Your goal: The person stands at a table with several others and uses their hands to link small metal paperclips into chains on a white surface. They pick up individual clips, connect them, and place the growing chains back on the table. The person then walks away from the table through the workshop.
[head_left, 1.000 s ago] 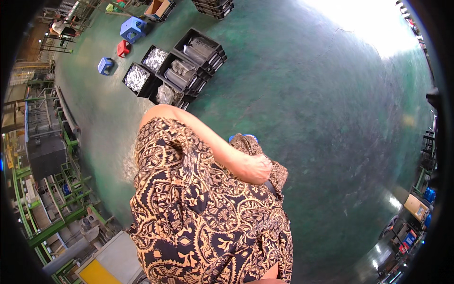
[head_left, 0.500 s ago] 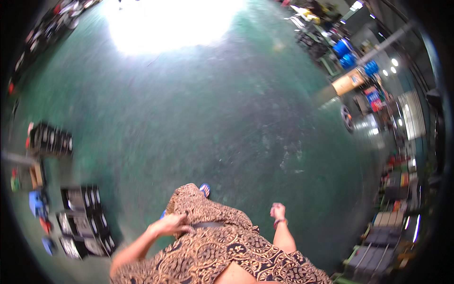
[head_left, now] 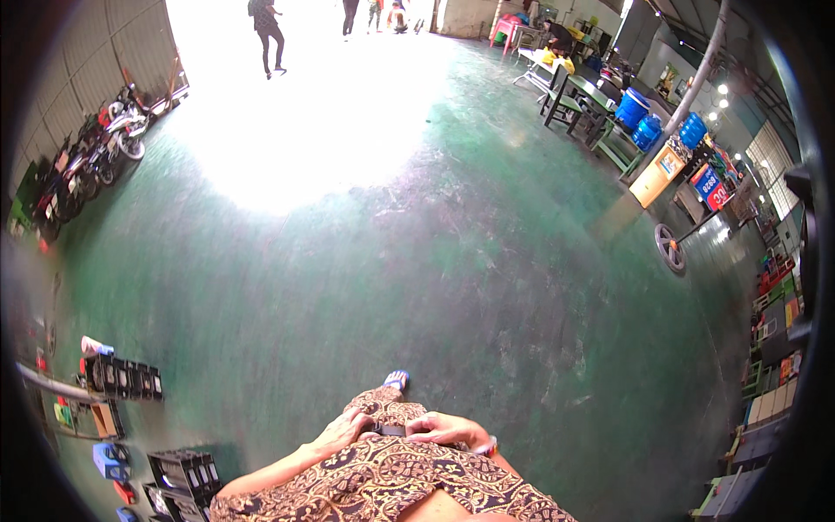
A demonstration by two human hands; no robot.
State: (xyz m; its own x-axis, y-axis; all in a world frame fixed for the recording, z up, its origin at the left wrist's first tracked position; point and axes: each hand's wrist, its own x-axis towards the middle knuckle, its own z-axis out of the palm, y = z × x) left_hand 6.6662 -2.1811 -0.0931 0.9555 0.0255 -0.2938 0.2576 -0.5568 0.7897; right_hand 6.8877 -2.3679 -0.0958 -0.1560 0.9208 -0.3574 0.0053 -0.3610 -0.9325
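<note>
At my waist a dark waist strap runs across my brown and black patterned clothing. My left hand is closed at the strap's left end, its fingers curled against it. Opposite, my right hand has its thumb and fingers bent on the strap's right end. The fingertips of both hands are partly hidden, and a short stretch of strap shows between them. A band circles my right wrist. Ahead of my hands one foot in a blue sandal shows on the floor.
Black crates and a blue stool stand at the left. Motorbikes line the far left wall. A person walks in the bright doorway. On the right are a wheel, a wooden cabinet and a blue bucket.
My right hand has come in from my right side to the waist strap. My left hand stays at the strap. The view has tilted up, showing the doorway and people.
</note>
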